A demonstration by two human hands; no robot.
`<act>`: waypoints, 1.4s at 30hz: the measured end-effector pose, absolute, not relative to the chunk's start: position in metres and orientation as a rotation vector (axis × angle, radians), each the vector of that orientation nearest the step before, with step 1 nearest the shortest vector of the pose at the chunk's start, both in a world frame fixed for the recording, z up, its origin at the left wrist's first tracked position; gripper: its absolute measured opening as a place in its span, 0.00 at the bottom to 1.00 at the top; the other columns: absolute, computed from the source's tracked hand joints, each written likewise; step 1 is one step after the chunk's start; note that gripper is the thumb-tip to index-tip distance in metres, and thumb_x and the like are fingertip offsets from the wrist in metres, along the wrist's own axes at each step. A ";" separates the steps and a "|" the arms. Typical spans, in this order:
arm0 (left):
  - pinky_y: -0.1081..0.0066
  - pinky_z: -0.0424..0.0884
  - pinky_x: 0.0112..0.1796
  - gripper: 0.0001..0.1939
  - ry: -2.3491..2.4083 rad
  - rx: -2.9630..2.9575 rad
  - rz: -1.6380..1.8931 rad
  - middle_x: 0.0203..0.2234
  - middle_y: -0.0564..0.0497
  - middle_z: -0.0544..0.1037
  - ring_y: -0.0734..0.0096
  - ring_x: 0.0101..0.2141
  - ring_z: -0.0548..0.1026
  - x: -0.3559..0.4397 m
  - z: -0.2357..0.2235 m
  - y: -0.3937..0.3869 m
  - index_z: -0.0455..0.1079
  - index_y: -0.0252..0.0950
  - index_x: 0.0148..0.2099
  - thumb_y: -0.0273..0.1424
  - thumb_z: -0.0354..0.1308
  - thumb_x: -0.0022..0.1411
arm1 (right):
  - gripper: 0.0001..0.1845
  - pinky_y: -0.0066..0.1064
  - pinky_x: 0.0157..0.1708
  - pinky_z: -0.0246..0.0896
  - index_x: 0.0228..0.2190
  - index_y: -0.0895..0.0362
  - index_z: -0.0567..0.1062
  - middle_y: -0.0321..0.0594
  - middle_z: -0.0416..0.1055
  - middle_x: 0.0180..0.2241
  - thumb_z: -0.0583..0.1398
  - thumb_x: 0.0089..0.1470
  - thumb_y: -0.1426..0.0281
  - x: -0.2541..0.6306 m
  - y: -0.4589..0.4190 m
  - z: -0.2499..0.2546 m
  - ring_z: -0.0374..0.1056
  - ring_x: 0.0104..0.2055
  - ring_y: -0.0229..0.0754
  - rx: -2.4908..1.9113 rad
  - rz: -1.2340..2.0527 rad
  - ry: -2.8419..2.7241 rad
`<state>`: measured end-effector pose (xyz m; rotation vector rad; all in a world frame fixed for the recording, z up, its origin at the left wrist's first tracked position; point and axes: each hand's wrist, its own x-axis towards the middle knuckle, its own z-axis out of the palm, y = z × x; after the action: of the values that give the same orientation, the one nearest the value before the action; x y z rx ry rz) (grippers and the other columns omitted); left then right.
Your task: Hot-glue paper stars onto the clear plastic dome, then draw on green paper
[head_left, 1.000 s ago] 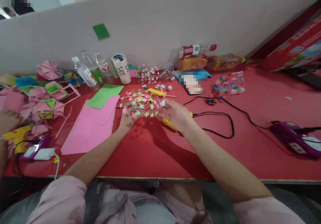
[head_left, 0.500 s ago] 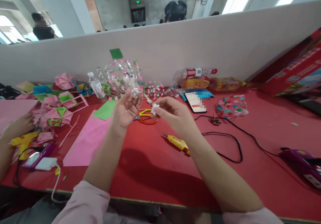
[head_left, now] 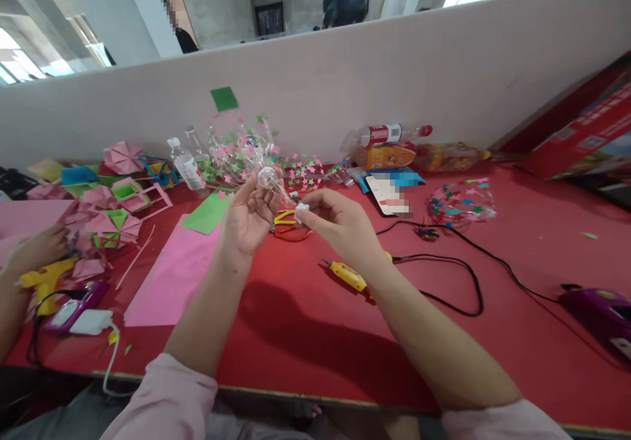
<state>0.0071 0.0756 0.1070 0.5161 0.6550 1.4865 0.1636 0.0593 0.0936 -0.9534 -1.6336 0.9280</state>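
Note:
My left hand [head_left: 252,211] is palm up, its fingers curled round the neck of a clear plastic bottle piece [head_left: 267,176]. The clear plastic spreads out behind the hand, with pink and green stars [head_left: 236,141] on or around it; where it ends among the other clear pieces I cannot tell. Just right of it, my right hand [head_left: 340,224] pinches a small crumpled-looking white piece [head_left: 302,212] between thumb and fingertips. Pliers with yellow and red handles [head_left: 290,233] lie on the table beneath the hands. A yellow soldering-iron-like tool [head_left: 349,275] rests under my right wrist.
Pink sheets [head_left: 170,282] and a green sheet [head_left: 204,215] lie left. Folded paper shapes [head_left: 116,223], a yellow glue gun [head_left: 46,282] and another person's hand [head_left: 39,252] are farther left. A phone [head_left: 386,195], bottles [head_left: 389,136] and a black cable [head_left: 476,282] are right.
The white piece in my right hand has shifted slightly left, nearer the bottle neck. My left hand has turned the bottle neck a little. The camera view has tilted slightly.

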 end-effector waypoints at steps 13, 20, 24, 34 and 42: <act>0.78 0.74 0.43 0.08 0.661 0.573 1.517 0.35 0.50 0.80 0.75 0.43 0.78 0.023 0.097 0.070 0.71 0.33 0.43 0.28 0.51 0.65 | 0.04 0.30 0.32 0.61 0.31 0.53 0.69 0.35 0.70 0.29 0.60 0.54 0.67 0.162 0.051 0.094 0.65 0.30 0.36 -0.947 0.516 -1.694; 0.82 0.71 0.33 0.05 0.640 0.675 1.524 0.32 0.53 0.80 0.80 0.33 0.78 0.038 0.091 0.060 0.71 0.35 0.34 0.28 0.54 0.62 | 0.05 0.31 0.34 0.62 0.32 0.53 0.67 0.36 0.68 0.33 0.60 0.53 0.70 0.159 0.051 0.091 0.65 0.33 0.37 -0.922 0.408 -1.678; 0.79 0.71 0.41 0.03 0.644 0.819 1.596 0.36 0.54 0.79 0.76 0.39 0.77 0.043 0.088 0.057 0.70 0.37 0.35 0.31 0.59 0.59 | 0.05 0.31 0.34 0.62 0.32 0.53 0.68 0.35 0.67 0.34 0.60 0.51 0.72 0.159 0.055 0.090 0.64 0.33 0.36 -0.910 0.435 -1.642; 0.81 0.72 0.39 0.02 0.609 0.670 1.534 0.31 0.54 0.78 0.79 0.36 0.78 0.046 0.085 0.058 0.71 0.36 0.35 0.26 0.57 0.59 | 0.06 0.31 0.34 0.63 0.32 0.53 0.67 0.37 0.67 0.34 0.60 0.52 0.74 0.159 0.062 0.081 0.65 0.34 0.37 -0.887 0.263 -1.672; 0.78 0.73 0.39 0.12 0.683 0.671 1.401 0.33 0.53 0.79 0.76 0.37 0.77 0.041 0.089 0.057 0.74 0.37 0.38 0.37 0.52 0.66 | 0.07 0.33 0.37 0.67 0.38 0.52 0.68 0.42 0.68 0.41 0.57 0.57 0.73 0.155 0.059 0.073 0.68 0.42 0.41 -0.751 0.080 -1.726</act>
<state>0.0406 0.0571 0.0888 0.6712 0.6829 1.4014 0.1546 0.0588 0.0734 -0.7507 -1.7258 0.0803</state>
